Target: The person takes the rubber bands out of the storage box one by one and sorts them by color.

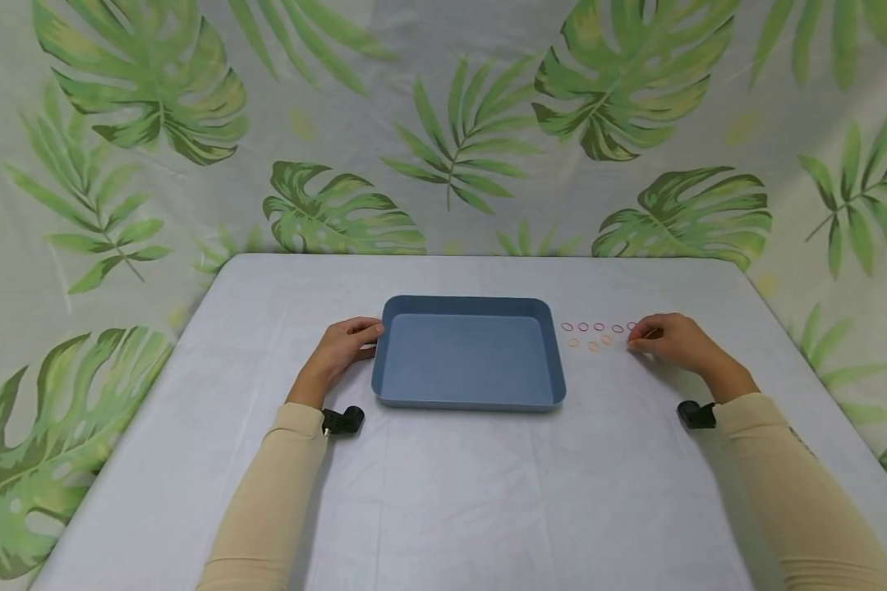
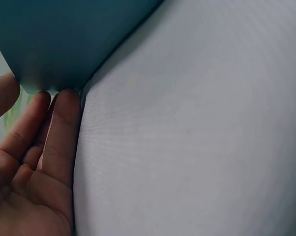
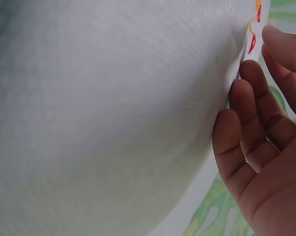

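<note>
A shallow blue-grey tray (image 1: 469, 406) lies on the white tablecloth. My left hand (image 1: 345, 345) is at its left side. In the left wrist view, fingertips of my left hand (image 2: 40, 152) touch the outer wall of the tray (image 2: 69, 44), fingers fairly straight. Right of the tray lie several small red rubber bands (image 1: 599, 327) in a row, with orange bands (image 1: 572, 342) just in front. My right hand (image 1: 673, 338) is at the right end of these rows, thumb and forefinger tips close together. Whether a band is between them cannot be made out. Its other fingers rest against the cloth.
White cloth (image 1: 458, 501) covers the table, and a leaf-patterned curtain (image 1: 480, 123) hangs behind its far edge. Black wrist cameras (image 1: 346, 420) are strapped at both sleeve cuffs, close above the cloth.
</note>
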{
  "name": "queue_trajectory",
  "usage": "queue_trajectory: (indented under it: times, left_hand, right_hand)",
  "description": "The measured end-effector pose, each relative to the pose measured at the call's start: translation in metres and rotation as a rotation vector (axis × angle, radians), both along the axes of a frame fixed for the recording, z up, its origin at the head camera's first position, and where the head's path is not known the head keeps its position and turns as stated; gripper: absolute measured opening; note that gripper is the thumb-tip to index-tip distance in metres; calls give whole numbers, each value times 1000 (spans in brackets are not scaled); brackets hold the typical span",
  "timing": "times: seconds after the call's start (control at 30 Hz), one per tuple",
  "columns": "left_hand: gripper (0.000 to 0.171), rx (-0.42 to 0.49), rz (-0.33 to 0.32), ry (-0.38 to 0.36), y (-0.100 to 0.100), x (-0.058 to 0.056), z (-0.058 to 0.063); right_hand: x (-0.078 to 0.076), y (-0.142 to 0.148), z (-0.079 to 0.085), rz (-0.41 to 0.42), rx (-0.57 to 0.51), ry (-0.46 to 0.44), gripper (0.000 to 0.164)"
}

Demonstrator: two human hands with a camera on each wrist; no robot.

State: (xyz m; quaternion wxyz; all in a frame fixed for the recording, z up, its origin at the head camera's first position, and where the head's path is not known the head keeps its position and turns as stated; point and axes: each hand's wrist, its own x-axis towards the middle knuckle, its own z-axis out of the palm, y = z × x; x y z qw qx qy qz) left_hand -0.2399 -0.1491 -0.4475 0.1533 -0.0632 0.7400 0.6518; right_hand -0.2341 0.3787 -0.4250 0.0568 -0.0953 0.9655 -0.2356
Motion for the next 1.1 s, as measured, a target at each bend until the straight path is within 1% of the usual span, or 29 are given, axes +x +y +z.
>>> queue_trajectory:
  times: [0.17,0.33,0.57,0.8,0.93,1.1]
  left_hand:
    - [42,0,-7,5,-1,0,-1]
    - [42,1,-10,12,-1,1,-1]
    - [42,-4,-6,8,-1,1,-1]
    - [42,4,1,6,-1,2,-1]
    - [41,0,-4,14,-2,1,-3]
    - [42,2,-14,23,-3,2,-3]
  right_hand:
    - [0,-1,0,3,8,-7,13]
    - [3,-4,6,10,4,-10,17]
    - [14,-22,26,41,-39,47,22]
    - [26,-43,42,80,-70,96,21]
    - [30,-50,44,102,-93,108,20]
    - [31,-50,40,104,-91,97,20]
